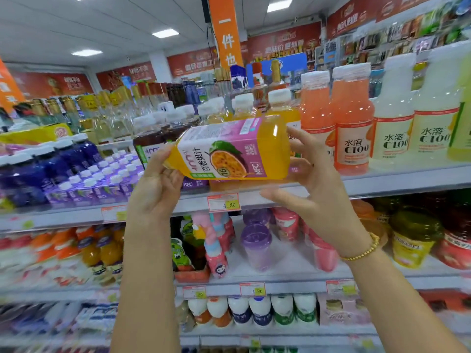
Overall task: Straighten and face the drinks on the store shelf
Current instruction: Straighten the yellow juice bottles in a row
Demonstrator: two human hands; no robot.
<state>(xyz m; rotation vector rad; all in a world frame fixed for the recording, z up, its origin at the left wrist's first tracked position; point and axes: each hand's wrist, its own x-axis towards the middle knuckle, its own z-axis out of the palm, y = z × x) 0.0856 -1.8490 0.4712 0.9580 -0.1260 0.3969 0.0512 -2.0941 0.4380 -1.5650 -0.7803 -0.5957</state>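
Observation:
A passion-fruit juice bottle (229,151) with yellow juice and a pink-purple label lies on its side in front of the top shelf (397,182). My left hand (155,184) grips its cap end, which the hand hides. My right hand (313,179) holds the bottle's base end, thumb on top and fingers spread beneath. More bottles of the same juice (280,105) stand upright behind it on the shelf.
Pink grapefruit drinks (351,118) and pale C100 bottles (392,110) stand to the right. Purple cartons (102,182) and dark blue bottles (63,159) fill the left. A price tag (223,202) hangs on the shelf edge. Lower shelves hold cups and small bottles.

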